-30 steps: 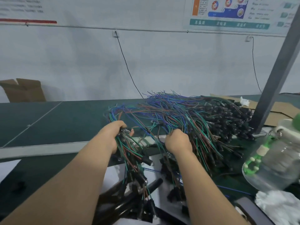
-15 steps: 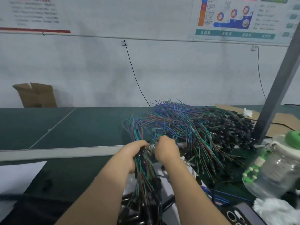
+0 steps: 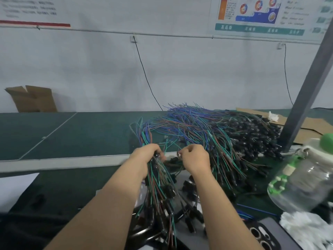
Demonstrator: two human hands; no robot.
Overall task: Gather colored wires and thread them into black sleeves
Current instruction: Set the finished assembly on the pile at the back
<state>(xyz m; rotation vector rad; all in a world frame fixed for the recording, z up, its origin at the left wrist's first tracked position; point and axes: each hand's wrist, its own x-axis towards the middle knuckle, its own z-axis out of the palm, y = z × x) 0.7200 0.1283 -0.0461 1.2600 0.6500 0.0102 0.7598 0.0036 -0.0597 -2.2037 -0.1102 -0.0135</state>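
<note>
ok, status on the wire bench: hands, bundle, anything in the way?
Left hand grips wire bundle, ends hanging. Right hand curled beside it, hold unclear. Big wire pile behind; water bottle close on the right.

Left hand (image 3: 147, 154) and right hand (image 3: 195, 157), each on a bare forearm (image 3: 115, 199) uncovered from wrist to lower frame edge. A pale glint beside the right fingers (image 3: 188, 150) is too blurred to identify.

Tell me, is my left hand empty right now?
No, the left hand grips a bundle of colored wires that hangs down below its fist.
</note>
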